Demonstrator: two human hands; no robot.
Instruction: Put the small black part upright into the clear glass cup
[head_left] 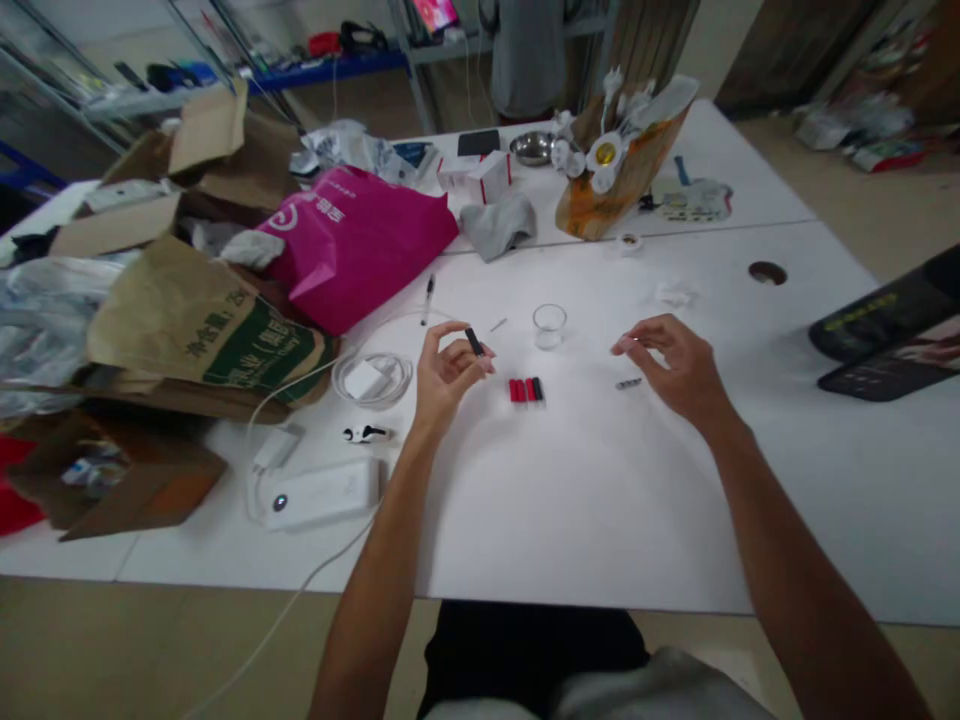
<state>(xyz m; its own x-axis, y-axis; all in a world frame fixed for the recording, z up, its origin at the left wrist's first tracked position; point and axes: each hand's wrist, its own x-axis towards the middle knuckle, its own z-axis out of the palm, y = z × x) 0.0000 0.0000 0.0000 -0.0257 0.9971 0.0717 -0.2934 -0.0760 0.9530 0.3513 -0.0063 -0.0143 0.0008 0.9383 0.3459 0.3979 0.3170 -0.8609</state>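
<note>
My left hand (448,372) pinches a small black cylindrical piece (474,342) above the white table. Between my hands, several short red and black pieces (526,390) lie side by side in a row. My right hand (667,360) hovers to the right, thumb and forefinger closed together; whatever may be between the tips is too small to name. Just below those fingertips are a few small metal parts (628,384) in a short line. A clear glass cup (550,326) stands beyond the row. A thin light-coloured stick (498,325) rests near my left hand.
On the left lie a white power bank (322,494), a coiled white cable (373,380), a pen (428,298) and a pink bag (360,240). Cardboard boxes (142,470) crowd the left edge. A black bottle (885,310) and a phone (892,365) are at the right. A person (529,60) stands behind.
</note>
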